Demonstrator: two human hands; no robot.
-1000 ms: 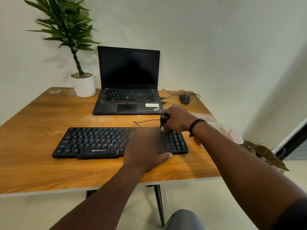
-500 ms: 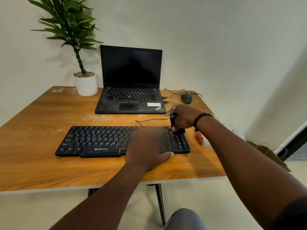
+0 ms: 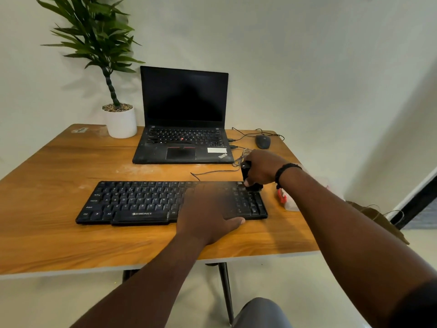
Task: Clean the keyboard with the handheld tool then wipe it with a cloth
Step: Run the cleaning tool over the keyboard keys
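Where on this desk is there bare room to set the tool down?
Bare wood lies left of the keyboard and between it and the laptop. The right edge is crowded: right hand, handheld tool, cables, mouse.

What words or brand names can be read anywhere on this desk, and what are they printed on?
"ZEBRONICS": white print on the front edge of the black keyboard, below the space bar.
"ThinkPad": slanted on the lower right corner of the laptop palm rest.
"Ctrl", "Alt" and letters such as Q, W, E, R, T, Y: on the keyboard's keys; the smaller legends are blurred.
White sticker on the laptop: too small to read.
Laptop key legends: too small to read.
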